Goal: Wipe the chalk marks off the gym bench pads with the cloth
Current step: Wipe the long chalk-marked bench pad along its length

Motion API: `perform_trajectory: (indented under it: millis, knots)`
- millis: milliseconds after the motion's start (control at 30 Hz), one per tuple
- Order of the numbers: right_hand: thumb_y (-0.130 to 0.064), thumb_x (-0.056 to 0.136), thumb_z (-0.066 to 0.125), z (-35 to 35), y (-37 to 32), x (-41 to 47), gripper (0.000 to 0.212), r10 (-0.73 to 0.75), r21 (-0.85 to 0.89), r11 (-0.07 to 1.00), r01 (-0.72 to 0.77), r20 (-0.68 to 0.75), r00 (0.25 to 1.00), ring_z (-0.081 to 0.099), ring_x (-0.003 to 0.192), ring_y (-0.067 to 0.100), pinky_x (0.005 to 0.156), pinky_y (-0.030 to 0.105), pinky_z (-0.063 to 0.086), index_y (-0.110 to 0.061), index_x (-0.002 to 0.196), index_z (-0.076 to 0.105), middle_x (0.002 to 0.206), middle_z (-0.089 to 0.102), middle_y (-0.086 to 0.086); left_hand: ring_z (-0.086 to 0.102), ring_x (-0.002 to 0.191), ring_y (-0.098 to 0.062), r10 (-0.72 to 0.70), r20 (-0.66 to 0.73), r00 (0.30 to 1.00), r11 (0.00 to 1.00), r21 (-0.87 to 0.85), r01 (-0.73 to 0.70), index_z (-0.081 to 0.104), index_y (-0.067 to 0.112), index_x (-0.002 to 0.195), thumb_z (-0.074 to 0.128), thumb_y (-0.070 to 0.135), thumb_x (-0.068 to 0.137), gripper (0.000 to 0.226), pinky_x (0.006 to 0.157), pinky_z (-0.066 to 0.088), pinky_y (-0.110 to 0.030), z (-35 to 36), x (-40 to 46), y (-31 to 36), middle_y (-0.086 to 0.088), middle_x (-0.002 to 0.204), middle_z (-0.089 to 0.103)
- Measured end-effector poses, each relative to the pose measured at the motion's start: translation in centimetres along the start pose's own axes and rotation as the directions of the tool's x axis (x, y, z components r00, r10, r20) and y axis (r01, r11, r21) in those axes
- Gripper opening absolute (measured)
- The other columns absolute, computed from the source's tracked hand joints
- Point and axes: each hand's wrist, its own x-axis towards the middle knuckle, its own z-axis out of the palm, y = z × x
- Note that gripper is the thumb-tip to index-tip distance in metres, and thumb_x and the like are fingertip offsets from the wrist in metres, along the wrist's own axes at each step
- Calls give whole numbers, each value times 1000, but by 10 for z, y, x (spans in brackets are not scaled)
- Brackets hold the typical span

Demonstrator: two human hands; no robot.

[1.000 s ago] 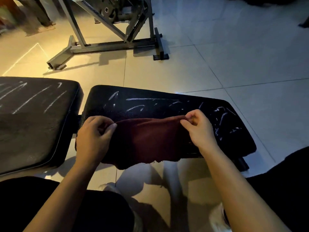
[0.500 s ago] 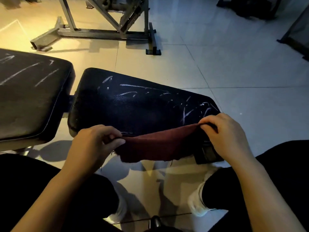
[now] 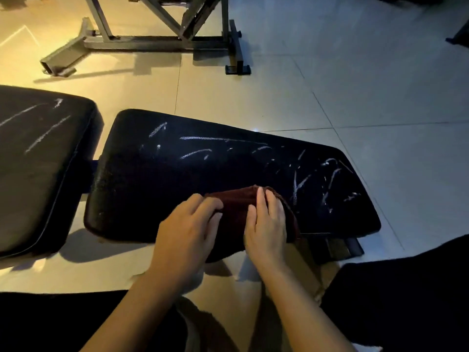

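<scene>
A black bench pad (image 3: 177, 174) lies across the middle of the head view, streaked with white chalk marks (image 3: 314, 179), densest toward its right end. A second black pad (image 3: 38, 161) at the left carries a few long chalk lines. A dark red cloth (image 3: 237, 212) is bunched on the near edge of the middle pad. My left hand (image 3: 187, 232) grips the cloth's left side. My right hand (image 3: 266, 224) lies on its right side, fingers over the fold. Part of the cloth hangs below the pad edge, hidden behind my hands.
A grey metal machine frame (image 3: 157, 41) stands on the tiled floor (image 3: 355, 85) beyond the pads. A metal bracket (image 3: 340, 247) sticks out under the middle pad's right end. My dark-trousered legs (image 3: 406, 301) fill the bottom corners.
My hands have come together, folding the stretched cloth into a bunch. The cloth has moved from the pad's near edge up onto its surface.
</scene>
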Motion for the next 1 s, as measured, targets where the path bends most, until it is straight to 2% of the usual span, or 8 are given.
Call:
perform_trajectory:
  millis: [67,133,233,367,500,600,733,1000]
  knots:
    - [-48,102,16,1,2,13,60,16,-96,995,-11,52,999,1,150,18,120,33,5,-24,156,5,163,5,-3,61,73,-19,103,117,988,987,111,-117,64,18,100,72,17,78,24,56,50,-31,9,-2,2,0,90,60]
    - [-51,102,15,-2,5,31,62,8,-169,986,8,97,995,-2,150,16,119,35,-7,-25,155,-2,164,-1,-3,62,76,-23,74,185,980,974,197,-111,67,14,101,81,14,68,37,59,51,-35,13,6,-3,-3,91,62]
    - [-50,102,15,-8,14,55,62,15,-188,982,14,156,988,-4,150,15,120,35,-11,-24,155,-4,164,-4,-2,61,78,-24,48,140,989,963,257,-83,69,14,101,62,20,89,15,62,48,-36,18,22,-6,-4,91,62]
    - [-52,101,10,-9,23,31,62,20,-168,986,2,128,992,-5,149,14,118,29,-11,-26,155,-5,164,-4,-3,57,109,-26,75,319,945,926,329,-184,68,15,108,40,43,90,44,90,39,-40,36,18,5,-7,114,63]
    - [-61,91,-5,-9,26,2,69,91,-225,972,-61,124,988,-12,146,10,114,29,-16,-29,152,-13,162,-10,-5,53,125,-27,75,405,911,918,329,-221,66,14,120,33,42,95,50,108,25,-43,47,8,4,-9,127,63]
    - [-52,101,10,-9,31,31,63,157,-225,967,-123,141,977,-12,149,14,116,33,-16,-25,153,-12,162,-12,-3,48,131,-26,149,402,904,907,309,-287,62,15,126,33,42,96,50,113,22,-47,47,15,0,-8,134,58]
    - [-52,102,14,-16,42,73,64,207,-208,962,-175,146,967,-10,149,14,121,37,-10,-23,154,-8,163,-9,0,37,139,-27,199,438,877,884,307,-353,49,20,140,30,46,96,55,114,18,-51,50,29,-2,-8,149,42]
    - [-54,101,13,-30,51,14,65,180,-226,965,-135,195,964,-18,144,10,117,32,-13,-24,152,-15,161,-16,-3,29,143,-26,194,466,863,874,318,-368,39,20,147,25,57,96,64,113,21,-52,55,36,-12,-10,154,33]
